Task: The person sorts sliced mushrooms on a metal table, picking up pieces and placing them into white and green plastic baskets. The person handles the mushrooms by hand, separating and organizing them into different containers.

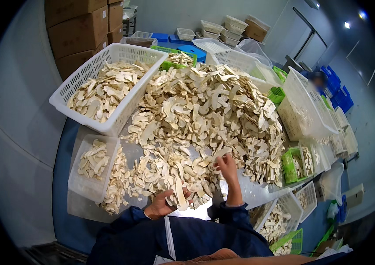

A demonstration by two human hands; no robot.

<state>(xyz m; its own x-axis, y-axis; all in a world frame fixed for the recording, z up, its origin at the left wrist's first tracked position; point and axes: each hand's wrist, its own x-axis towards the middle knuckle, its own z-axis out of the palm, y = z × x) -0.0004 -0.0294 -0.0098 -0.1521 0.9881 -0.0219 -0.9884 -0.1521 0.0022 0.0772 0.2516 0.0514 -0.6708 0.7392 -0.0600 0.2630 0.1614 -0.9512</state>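
Note:
A big heap of dried mushroom slices [204, 112] covers much of the metal table [84, 208]. Close to my body, my left hand [166, 202] holds several long slices [179, 195], stacked and partly resting on its fingers. My right hand [226, 165] is farther out on the right, its thumb and fingers closed at the edge of a pale slice [222, 152] over the heap's front. Smaller loose slices lie between and around both hands. At the left stands a translucent tray [74, 179] with some slices in it.
Behind that tray, a large white slotted basket [108, 127] holds many slices. Green baskets [288, 165] and a tilted white basket [306, 109] line the right side. More filled baskets [293, 212] are at the lower right. Cardboard boxes [78, 29] are stacked at the back left. Another person [318, 79] is at the far right.

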